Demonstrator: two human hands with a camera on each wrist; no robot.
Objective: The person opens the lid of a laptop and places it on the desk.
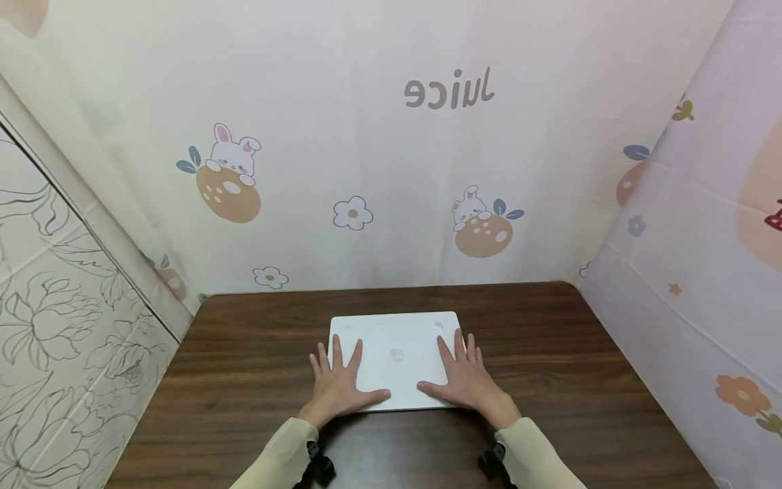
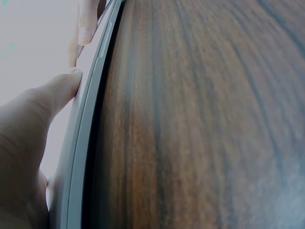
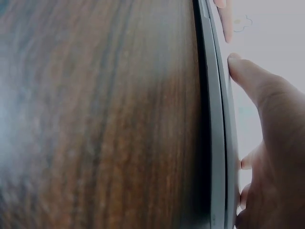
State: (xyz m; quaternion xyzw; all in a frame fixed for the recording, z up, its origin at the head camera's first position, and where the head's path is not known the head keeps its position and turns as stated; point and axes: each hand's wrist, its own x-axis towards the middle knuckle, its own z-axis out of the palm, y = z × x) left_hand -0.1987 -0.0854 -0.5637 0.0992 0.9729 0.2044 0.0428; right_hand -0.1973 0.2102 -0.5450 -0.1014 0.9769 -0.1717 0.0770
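A closed silver-white laptop [image 1: 397, 339] lies flat on the dark wooden table [image 1: 256, 353], with a faint mark at the middle of its lid. My left hand [image 1: 339, 386] rests on the lid's left side, fingers spread and thumb pointing inward. On the right side, my right hand [image 1: 467, 377] lies spread in the same way, its outer fingers reaching past the edge. Both wrist views show the laptop's front edge [image 2: 78, 143] close up, the lid down against the base. The right thumb [image 3: 255, 78] touches the lid near that edge.
Behind the table hangs a pale curtain [image 1: 391, 251] printed with rabbits, fruit and flowers. Another printed curtain [image 1: 684, 326] borders the right side, and a flower-patterned panel [image 1: 67, 339] stands at the left. A black wrist camera [image 1: 320, 468] sits by the left sleeve.
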